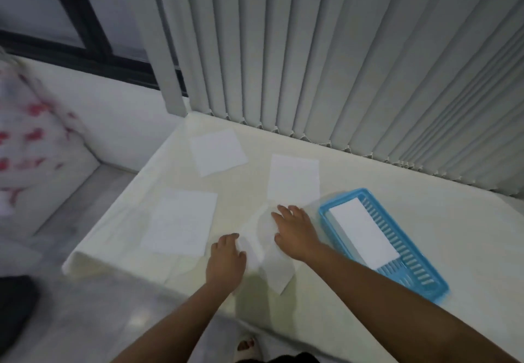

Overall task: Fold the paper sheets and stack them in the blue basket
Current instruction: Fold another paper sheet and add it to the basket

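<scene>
A white paper sheet (272, 263) lies partly folded and bulging on the cream table (283, 320), between my hands. My left hand (225, 260) grips its raised left edge with curled fingers. My right hand (295, 232) presses flat on the sheet's upper right part. Three flat sheets lie further off: one at the left (181, 221), one at the back left (217, 151), one at the back middle (293, 177). The blue basket (425, 286) sits to the right of my right hand, with a folded white sheet (364, 232) inside.
Grey vertical blinds (340, 65) hang along the table's far edge. The table's left edge drops to a grey floor (71, 306). A red-patterned white cloth (28, 141) is at the far left. A dark object (14, 306) lies on the floor.
</scene>
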`<state>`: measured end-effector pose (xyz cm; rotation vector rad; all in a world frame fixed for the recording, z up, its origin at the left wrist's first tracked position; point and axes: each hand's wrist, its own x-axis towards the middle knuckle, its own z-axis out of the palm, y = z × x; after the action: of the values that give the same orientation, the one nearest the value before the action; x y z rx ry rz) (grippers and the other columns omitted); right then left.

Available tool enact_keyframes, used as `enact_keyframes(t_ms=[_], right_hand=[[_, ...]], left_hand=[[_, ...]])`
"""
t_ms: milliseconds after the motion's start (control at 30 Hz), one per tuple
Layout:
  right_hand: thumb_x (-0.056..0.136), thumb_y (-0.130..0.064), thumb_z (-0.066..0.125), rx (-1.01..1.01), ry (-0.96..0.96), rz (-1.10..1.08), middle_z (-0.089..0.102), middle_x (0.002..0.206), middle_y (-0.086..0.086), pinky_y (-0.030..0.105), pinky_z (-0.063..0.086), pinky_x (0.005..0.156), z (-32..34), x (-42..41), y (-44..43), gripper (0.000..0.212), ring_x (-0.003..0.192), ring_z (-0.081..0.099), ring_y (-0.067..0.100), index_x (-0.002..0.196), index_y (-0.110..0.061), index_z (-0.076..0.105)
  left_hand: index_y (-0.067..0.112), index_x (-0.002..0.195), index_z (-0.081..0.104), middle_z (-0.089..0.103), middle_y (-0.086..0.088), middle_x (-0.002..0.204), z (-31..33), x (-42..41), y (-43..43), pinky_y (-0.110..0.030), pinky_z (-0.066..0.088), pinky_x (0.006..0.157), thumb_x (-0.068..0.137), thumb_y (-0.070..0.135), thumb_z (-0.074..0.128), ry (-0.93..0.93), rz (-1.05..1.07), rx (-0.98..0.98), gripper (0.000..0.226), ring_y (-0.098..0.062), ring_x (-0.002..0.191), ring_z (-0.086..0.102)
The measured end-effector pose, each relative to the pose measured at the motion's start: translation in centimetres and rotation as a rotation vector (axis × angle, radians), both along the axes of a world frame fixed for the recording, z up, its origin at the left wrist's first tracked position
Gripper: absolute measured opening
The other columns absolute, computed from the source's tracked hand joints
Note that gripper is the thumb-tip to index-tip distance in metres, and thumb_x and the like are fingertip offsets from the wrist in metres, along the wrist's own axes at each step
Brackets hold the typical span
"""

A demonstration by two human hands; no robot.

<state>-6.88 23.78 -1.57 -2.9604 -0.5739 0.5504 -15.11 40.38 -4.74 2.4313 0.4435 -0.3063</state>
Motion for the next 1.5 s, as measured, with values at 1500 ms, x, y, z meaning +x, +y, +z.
enact_keyframes(t_ms=[1500], right_hand=[[0.098,-0.027,0.036,0.023,-0.070,0.052,0.036,0.154,-0.002,0.038,0.020,0.116,-1.5,-4.1,-3.5,0.045,0.138,0.034,0.022,0.143,-0.025,0.040]], left_hand=[[0.025,0.120,0.059,0.054,0.006,0.126,-0.5,-0.2,-0.2,-0.029,0.048,0.090,0.093,0.028,0.046,-0.162,-0.373,0.091,0.030,-0.016,0.114,0.051]])
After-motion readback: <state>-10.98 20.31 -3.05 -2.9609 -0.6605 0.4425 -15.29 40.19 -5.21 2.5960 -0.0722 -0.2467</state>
